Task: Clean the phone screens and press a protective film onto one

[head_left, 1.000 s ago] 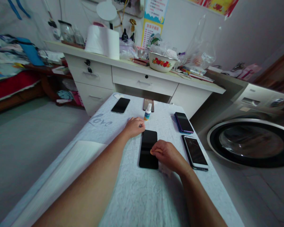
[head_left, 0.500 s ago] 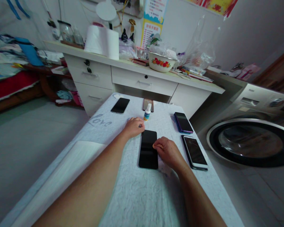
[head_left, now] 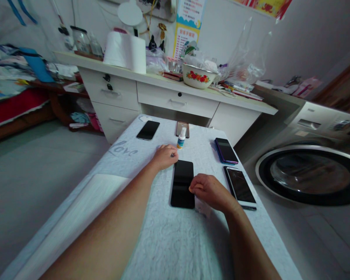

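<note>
A black smartphone lies face up on the cloth-covered table, its dark screen reflecting light. At its top left corner rests my left hand, curled closed; a small dark spot shows at the fingers, too small to name. My right hand is pinched closed over the phone's right edge, and what its fingertips may hold is hidden. Just beyond my left hand a small white spray bottle with a blue and yellow label stands upright. Behind the bottle lies a brownish phone or case.
Another dark phone lies at the far left. On the right are a stacked purple-edged phone and a cracked white phone on a dark one. A white desk stands behind the table, a washing machine to the right.
My right hand has slid a little toward me along the phone's right edge, still pinched. My left hand and the phone have stayed in place.
</note>
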### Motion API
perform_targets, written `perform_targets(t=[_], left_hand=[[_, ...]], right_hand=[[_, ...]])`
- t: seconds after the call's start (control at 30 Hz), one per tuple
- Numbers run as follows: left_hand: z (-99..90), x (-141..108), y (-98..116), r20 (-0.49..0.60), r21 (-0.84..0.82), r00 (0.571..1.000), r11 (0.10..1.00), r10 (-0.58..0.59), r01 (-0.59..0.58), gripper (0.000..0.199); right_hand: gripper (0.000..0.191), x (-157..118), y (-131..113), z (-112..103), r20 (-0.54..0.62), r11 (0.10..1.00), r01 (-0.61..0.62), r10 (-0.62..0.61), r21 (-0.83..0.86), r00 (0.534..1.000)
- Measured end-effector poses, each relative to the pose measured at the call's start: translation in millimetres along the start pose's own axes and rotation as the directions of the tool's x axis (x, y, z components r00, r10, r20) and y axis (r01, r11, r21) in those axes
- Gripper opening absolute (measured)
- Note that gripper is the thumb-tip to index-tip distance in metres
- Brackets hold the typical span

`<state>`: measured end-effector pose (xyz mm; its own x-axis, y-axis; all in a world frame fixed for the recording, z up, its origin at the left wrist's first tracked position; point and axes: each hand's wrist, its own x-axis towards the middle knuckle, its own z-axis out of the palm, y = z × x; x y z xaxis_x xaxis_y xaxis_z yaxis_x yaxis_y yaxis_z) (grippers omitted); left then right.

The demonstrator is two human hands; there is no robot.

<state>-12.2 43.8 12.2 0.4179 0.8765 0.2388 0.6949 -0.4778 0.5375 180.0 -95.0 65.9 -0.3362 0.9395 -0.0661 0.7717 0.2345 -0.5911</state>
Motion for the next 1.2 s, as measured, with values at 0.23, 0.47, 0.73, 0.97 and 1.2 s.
perform_targets(t=[0.23, 0.47, 0.73, 0.97, 1.2], left_hand=[[0.1, 1, -1, 0.006, 0.005, 1.000, 1.000, 0.009, -0.009, 0.013], [0.8, 1, -1, -0.002, -0.004, 1.000, 1.000, 0.008, -0.008, 0.014], [1.3, 0, -1, -0.008, 0.000, 1.000, 1.000, -0.003, 0.003, 0.014], [2.3, 1, -2, -0.014, 0.003, 1.000, 1.000, 0.006, -0.005, 0.013], [1.6, 1, -2, 0.000, 0.007, 1.000, 1.000, 0.013, -0.013, 0.014]], right_hand=[[0.010, -3, 4, 1, 0.081, 0.995, 0.010, -0.018, 0.094, 0.997], [0.012, -5, 8, 2, 0.174, 0.977, -0.041, 0.004, 0.210, 0.985], [0.008, -3, 9, 3, 0.139, 0.974, -0.031, -0.001, 0.225, 0.990], [0.009, -3, 8, 2, 0.112, 0.979, -0.018, -0.005, 0.203, 0.994], [0.006, -4, 8, 2, 0.194, 0.967, -0.085, 0.038, 0.240, 0.980]])
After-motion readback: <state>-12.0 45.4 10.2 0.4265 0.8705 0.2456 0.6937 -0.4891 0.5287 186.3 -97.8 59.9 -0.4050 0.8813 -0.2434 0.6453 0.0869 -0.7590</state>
